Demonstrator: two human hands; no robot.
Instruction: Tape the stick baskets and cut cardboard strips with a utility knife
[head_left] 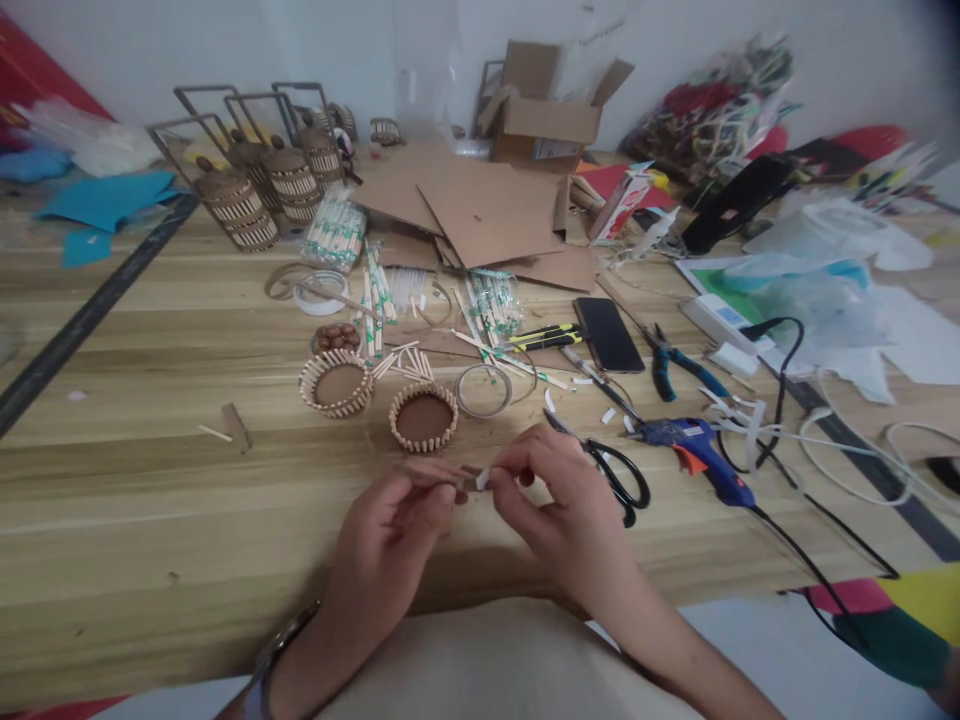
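My left hand (397, 530) pinches a thin brown cardboard piece (427, 472) between thumb and fingers, just above the table's near side. My right hand (562, 500) has its thumb and forefinger closed on a small white strip (482, 480) at the right end of that piece. The fingers partly hide both. Beyond my hands stand two round trays with brown bases and walls of short wooden sticks, one nearer tray (424, 418) and one farther left tray (336, 384). Black-handled scissors (619, 475) lie beside my right hand.
A blue glue gun (694, 445), pliers (675, 365), a phone (609, 335) and a yellow-black cutter (547, 337) lie to the right. Tape rolls, loose sticks (405, 362) and cardboard sheets (487, 210) fill the middle. Several lidded, handled stick baskets (238, 210) stand at the back left.
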